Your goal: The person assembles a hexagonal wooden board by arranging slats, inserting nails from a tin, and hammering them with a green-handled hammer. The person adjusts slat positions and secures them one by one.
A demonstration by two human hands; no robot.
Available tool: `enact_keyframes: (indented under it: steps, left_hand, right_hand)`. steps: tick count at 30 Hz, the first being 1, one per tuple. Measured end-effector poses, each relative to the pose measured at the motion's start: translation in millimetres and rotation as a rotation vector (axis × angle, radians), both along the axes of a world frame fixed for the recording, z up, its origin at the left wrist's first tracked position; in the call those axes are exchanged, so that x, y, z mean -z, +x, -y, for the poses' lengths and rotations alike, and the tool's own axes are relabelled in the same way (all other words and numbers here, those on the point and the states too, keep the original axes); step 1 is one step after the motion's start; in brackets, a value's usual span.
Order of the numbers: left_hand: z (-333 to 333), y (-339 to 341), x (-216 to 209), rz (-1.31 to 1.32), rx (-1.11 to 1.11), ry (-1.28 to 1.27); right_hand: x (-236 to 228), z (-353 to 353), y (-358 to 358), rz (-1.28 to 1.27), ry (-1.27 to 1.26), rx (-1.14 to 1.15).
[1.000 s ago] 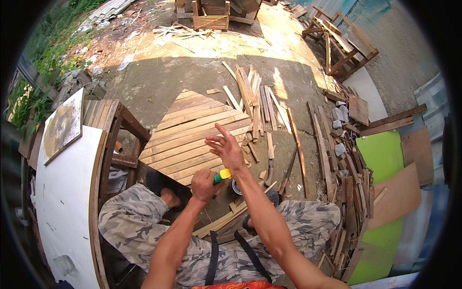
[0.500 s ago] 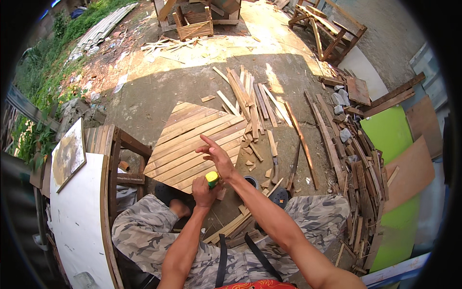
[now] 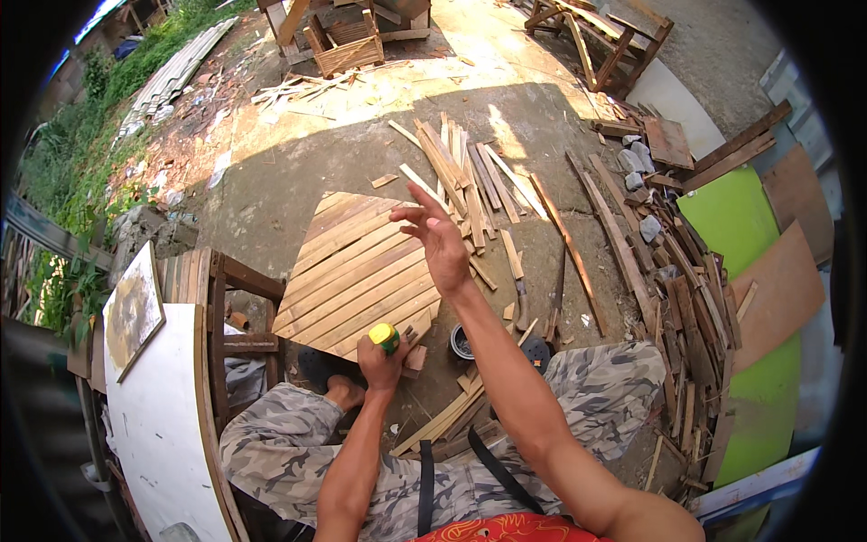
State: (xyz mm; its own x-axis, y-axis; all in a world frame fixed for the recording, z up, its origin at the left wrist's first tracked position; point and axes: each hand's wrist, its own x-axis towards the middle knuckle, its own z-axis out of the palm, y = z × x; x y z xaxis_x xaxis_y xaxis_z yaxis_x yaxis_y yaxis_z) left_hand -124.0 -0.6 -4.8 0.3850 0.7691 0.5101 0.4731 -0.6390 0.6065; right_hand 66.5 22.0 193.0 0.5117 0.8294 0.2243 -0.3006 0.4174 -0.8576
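My left hand (image 3: pixel 381 363) is closed around a yellow-topped green object (image 3: pixel 384 336), whose lower part is hidden in my fist. Small dark tips show beside those fingers, too unclear to name. The hand is at the near edge of a slatted wooden panel (image 3: pixel 352 271), made of diagonal strips and lying in front of me. Raised above the panel's right side is my right hand (image 3: pixel 444 248), with its fingers apart and nothing in it. A small wood block (image 3: pixel 415 359) lies just right of my left hand.
A round tin (image 3: pixel 461 341) stands right of the panel. Loose wood strips (image 3: pixel 452 172) lie beyond it. A white board (image 3: pixel 153 425) leans at the left by a wooden frame. Scrap wood (image 3: pixel 686 334) and green sheets (image 3: pixel 722 217) line the right side.
My right hand has lifted away from my left, up and to the right. The left hand still grips the yellow-topped object. The whole view has shifted slightly.
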Motion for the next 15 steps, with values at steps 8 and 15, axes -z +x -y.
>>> enact_keyframes:
  steps: [8, 15]
  left_hand:
    - [-1.0, -5.2, 10.5, 0.105, 0.059, -0.092]
    - [-9.8, -0.1, -21.0, -0.082, 0.143, -0.145]
  right_hand:
    - [88.9, -4.3, -68.3, 0.354, -0.175, -0.288]
    - [151.3, 42.3, -45.1, 0.350, -0.358, -0.392]
